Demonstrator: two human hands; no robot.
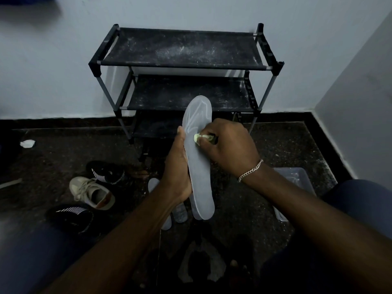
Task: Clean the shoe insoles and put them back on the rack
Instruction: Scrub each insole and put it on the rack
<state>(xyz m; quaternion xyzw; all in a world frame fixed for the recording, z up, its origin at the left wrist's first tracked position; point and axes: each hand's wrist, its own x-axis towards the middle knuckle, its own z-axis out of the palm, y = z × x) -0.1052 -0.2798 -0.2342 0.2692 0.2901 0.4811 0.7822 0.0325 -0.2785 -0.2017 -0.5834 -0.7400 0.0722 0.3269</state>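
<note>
The insole (199,166) was held upright before the rack (182,47), the left hand (176,170) with its grip clamped on the edge. The right hand (229,145) pinched a pale scrubber (197,137) against its face. Step in hand, likely: scrubbing. Next: cover the heel end.

The dusty top and middle shelves of the rack (182,65) lie open ahead of you, while on the floor black shoes (106,171) and a beige sneaker (93,193) crowd your left, loose insoles (180,213) lie centre, and a clear tub (297,177) sits near the right wall (360,102).
</note>
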